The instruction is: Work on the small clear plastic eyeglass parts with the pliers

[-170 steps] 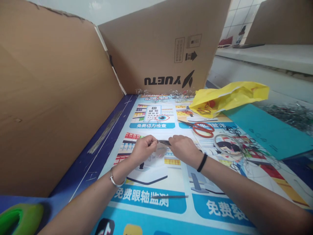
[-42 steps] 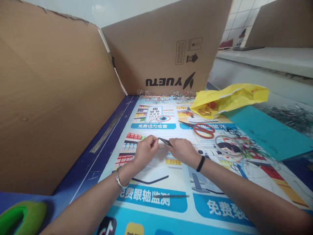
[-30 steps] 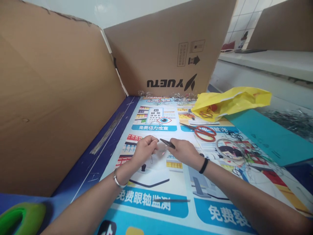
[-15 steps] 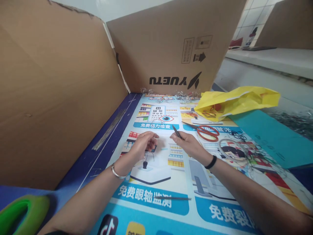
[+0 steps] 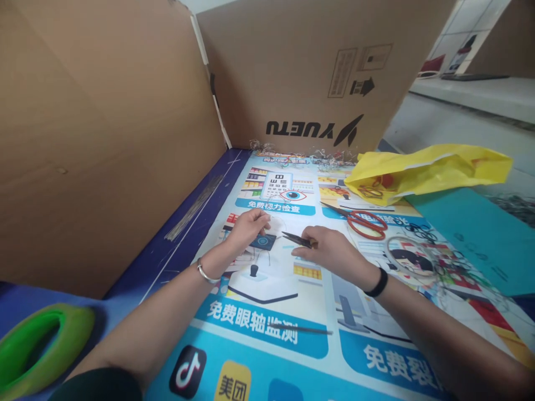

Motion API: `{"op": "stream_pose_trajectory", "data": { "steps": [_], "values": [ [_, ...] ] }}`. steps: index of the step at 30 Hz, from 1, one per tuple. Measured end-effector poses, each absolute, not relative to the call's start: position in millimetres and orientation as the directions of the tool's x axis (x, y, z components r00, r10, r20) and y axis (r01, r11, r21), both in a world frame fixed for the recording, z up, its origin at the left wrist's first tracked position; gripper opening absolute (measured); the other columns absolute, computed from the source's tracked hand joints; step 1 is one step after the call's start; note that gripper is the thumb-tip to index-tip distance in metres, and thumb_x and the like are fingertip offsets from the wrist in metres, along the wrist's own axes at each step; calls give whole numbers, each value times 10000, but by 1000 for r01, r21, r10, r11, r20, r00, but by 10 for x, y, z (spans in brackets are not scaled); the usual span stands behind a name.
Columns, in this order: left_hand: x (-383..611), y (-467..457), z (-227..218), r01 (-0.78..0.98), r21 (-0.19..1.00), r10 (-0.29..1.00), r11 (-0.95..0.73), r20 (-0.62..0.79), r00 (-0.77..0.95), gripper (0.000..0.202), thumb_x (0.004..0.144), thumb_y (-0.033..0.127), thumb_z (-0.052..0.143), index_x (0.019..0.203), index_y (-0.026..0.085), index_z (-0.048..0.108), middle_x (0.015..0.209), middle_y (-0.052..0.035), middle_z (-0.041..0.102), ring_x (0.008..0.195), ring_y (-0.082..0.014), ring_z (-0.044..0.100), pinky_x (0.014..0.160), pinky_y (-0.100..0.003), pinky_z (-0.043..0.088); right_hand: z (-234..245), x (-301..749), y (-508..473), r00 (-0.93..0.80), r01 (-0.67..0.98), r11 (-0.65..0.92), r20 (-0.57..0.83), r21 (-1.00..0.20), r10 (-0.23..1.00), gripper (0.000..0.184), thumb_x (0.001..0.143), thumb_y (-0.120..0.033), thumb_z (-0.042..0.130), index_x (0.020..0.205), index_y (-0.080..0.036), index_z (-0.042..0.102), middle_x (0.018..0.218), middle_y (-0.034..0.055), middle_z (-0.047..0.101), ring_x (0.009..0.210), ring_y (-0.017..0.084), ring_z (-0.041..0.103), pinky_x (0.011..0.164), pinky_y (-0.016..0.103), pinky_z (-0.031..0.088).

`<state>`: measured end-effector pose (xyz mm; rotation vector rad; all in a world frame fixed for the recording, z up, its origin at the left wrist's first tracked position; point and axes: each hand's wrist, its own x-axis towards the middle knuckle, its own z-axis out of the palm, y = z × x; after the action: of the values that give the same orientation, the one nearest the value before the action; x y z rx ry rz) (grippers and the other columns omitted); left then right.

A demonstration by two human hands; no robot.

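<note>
My left hand [image 5: 252, 225] is closed in a pinch above the printed sheet [image 5: 271, 348]. A fine wire seems to run from its fingertips, too thin to follow clearly. My right hand [image 5: 330, 250] grips a small dark pointed tool [image 5: 297, 239] with two narrow jaws, perhaps needle-nose pliers or snips; its handles are hidden in the palm. The jaws point left toward my left fingers, with a gap between. Beyond my right hand lie red-handled scissors [image 5: 368, 224]. A thin dark rod [image 5: 301, 328] rests on the sheet nearer to me.
Cardboard walls [image 5: 292, 78] stand at the left and back. A bundle of thin straight wires [image 5: 194, 209] lies at left. A green tape roll [image 5: 69, 345] sits front left. At right are a yellow bag [image 5: 434, 167], a teal sheet [image 5: 476, 239] and a clear ring [image 5: 412, 259] with tangled wire.
The tool in my right hand has swung from pointing up and away to pointing left, its two jaws now showing. The camera view has shifted slightly.
</note>
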<state>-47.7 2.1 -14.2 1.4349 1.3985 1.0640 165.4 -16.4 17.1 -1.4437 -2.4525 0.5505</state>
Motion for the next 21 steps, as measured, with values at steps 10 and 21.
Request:
{"op": "stream_pose_trajectory", "data": {
  "steps": [10, 21],
  "values": [
    [-490, 72, -222, 264, 961, 995, -83, 94, -29, 206, 718, 358, 556, 745, 154, 573, 617, -3, 576, 484, -82, 454, 470, -210, 351, 174, 1573, -339, -571, 821, 571, -18, 12, 821, 316, 786, -510, 490, 872, -219, 580, 828, 52, 583, 779, 191, 550, 595, 253, 332],
    [-446, 48, -252, 312, 926, 976, -211, 218, 10, 185, 721, 351, 556, 681, 171, 572, 613, 23, 525, 579, -98, 462, 549, -216, 357, 333, 1386, -216, -563, 796, 593, -210, 125, 799, 416, 778, -544, 423, 812, -202, 658, 800, 90, 647, 747, 226, 597, 576, 280, 357]
  ]
}}
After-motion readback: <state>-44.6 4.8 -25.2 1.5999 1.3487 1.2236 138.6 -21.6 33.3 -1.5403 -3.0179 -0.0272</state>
